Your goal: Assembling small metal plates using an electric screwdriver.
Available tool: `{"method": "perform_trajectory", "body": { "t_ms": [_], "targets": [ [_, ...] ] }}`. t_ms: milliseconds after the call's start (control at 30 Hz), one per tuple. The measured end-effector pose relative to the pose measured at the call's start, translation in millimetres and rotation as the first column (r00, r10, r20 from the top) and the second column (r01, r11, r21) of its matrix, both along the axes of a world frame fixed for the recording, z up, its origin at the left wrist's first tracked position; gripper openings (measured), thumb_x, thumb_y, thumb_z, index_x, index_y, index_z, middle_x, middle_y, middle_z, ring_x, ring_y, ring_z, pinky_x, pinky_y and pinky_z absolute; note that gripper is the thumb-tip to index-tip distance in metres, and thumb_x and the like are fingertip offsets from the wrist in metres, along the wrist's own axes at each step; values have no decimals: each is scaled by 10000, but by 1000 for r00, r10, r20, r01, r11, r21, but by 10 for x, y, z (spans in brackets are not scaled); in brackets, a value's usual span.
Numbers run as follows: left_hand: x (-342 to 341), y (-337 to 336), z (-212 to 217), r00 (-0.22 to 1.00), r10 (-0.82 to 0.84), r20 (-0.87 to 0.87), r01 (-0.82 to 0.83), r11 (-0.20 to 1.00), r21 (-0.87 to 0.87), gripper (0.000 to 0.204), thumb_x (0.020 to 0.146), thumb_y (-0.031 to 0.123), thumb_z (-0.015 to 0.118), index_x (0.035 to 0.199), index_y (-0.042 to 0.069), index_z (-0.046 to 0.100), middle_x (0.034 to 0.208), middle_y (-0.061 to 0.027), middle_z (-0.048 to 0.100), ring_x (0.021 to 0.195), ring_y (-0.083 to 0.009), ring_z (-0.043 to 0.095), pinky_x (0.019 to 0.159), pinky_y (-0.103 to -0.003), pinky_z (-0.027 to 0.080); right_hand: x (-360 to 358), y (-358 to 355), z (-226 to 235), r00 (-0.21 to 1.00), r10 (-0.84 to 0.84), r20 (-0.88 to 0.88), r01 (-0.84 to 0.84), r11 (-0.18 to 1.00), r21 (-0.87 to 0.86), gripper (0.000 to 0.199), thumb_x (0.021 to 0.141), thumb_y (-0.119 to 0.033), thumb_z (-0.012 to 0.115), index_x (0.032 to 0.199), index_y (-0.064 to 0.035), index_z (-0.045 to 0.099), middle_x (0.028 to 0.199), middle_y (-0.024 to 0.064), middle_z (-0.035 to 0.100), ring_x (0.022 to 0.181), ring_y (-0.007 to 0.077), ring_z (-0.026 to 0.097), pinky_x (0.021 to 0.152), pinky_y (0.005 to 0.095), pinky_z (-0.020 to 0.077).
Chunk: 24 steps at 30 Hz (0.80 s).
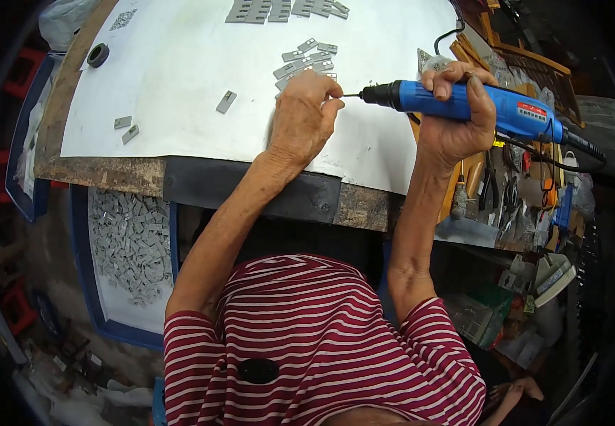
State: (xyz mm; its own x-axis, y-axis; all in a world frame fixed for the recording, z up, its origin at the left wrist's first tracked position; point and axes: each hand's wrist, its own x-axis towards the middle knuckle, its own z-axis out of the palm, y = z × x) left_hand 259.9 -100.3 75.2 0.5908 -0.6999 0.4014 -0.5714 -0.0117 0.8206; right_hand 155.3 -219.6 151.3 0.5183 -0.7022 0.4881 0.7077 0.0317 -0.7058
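My right hand [460, 106] is wrapped round a blue corded power tool [509, 112] with a black nose. It lies nearly level, its thin bit [350, 95] pointing left and ending at the fingertips of my left hand [306, 113]. The left thumb and forefinger are pinched together; what they hold, if anything, is hidden. Small grey metal plates [307, 58], each with a hole or slot, lie loosely grouped just beyond my left hand. One single plate [226, 101] sits to its left, and two more plates [130, 133] rest further left on the white sheet [179, 92].
Further plates stand in rows [257, 11] at the far edge. A black ring [98, 55] lies at the left. Below the bench edge [101, 174], a blue tray [80, 263] holds many small metal pieces. Hand tools [509, 192] crowd the right, where the cord [588, 148] hangs.
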Motion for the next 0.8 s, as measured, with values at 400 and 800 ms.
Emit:
{"method": "perform_trajectory", "body": {
  "t_ms": [400, 800],
  "targets": [
    [42, 99, 110, 826, -98, -555, 98, 995, -31, 166, 757, 123, 628, 874, 6, 645, 720, -38, 602, 643, -86, 519, 601, -216, 434, -76, -7, -12, 998, 11, 68, -12, 1000, 15, 127, 739, -66, 507, 864, -42, 510, 749, 144, 581, 561, 178, 536, 586, 364, 436],
    [10, 323, 104, 140, -369, -919, -1, 928, -373, 164, 793, 19, 576, 943, -48, 586, 806, -103, 601, 655, -100, 505, 580, -183, 419, -179, 180, 169, 984, 93, 151, -100, 994, 34, 179, 753, -113, 527, 886, 5, 544, 788, 161, 546, 568, 161, 493, 615, 330, 374]
  ]
}}
